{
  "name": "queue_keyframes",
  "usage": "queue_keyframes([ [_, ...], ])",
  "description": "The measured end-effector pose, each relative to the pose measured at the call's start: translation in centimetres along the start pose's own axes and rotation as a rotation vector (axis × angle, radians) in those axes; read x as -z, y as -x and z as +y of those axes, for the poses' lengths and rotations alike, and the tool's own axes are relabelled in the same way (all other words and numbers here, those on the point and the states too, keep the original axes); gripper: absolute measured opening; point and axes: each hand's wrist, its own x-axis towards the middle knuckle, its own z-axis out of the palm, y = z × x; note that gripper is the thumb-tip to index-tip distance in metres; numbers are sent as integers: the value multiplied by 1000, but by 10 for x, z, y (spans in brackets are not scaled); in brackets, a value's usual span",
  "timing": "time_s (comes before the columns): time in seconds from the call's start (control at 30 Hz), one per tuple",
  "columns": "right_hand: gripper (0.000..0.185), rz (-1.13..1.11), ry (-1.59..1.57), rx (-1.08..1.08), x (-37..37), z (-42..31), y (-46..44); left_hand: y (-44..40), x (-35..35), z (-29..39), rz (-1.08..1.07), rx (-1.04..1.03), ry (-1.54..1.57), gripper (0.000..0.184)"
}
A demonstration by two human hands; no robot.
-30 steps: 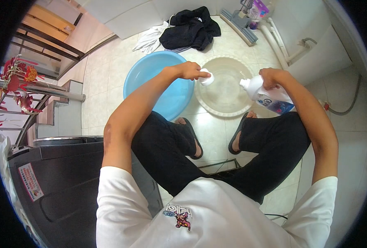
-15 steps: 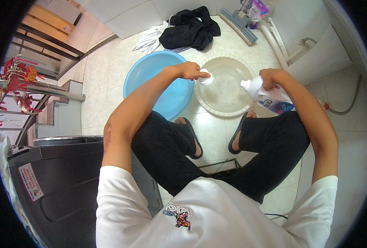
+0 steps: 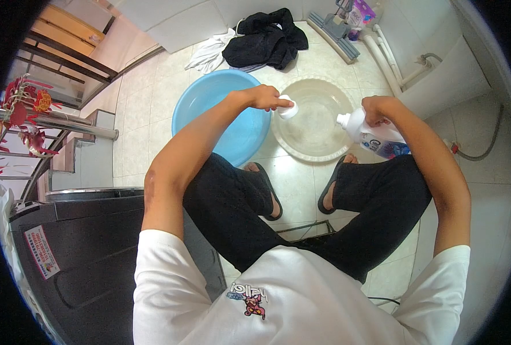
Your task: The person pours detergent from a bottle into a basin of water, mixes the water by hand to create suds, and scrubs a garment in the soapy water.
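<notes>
Bottle and cap held apart over the beige basin

The left hand [image 3: 265, 99] is closed on a white cap [image 3: 288, 110], fingers around its side. The cap sits above the near-centre edge of the beige basin [image 3: 316, 121], beside the blue basin [image 3: 232, 138]. Whether it contains liquid cannot be determined.

The right hand [image 3: 377, 109] is closed on the upper part of a white bottle [image 3: 376, 135], apparently at its handle. The bottle is tilted, its neck pointing towards the cap, with space between the 2. The neck appears uncapped; no stream is visible. The high hold probably leaves the neck unobstructed and the tilt easy to control. With the neck and cap over the beige basin, any drips would likely land inside it.

The 2 basins rest side by side on the tiled floor [image 3: 290, 178], in front of the 2 feet and within easy reach of the arms. Dark clothing [image 3: 264, 49] and a white cloth [image 3: 209, 54] lie on the floor beyond them, near the wall, seemingly set aside for working room. A flat mop head [image 3: 333, 39] lies farther right, with a purple pack [image 3: 360, 14] beside it.
</notes>
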Motion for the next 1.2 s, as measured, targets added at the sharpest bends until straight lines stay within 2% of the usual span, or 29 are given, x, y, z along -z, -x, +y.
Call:
queue_keyframes([
  [0.7,15,-3,-5,23,6,-10,1,1,1,1,8,17,25,85],
  [0.9,17,-6,5,12,5,-10,-1,1,2,3,-48,27,-1,85],
  [1.2,16,-9,-1,8,6,-9,-4,-5,-2,-5,12,2,29,86],
])
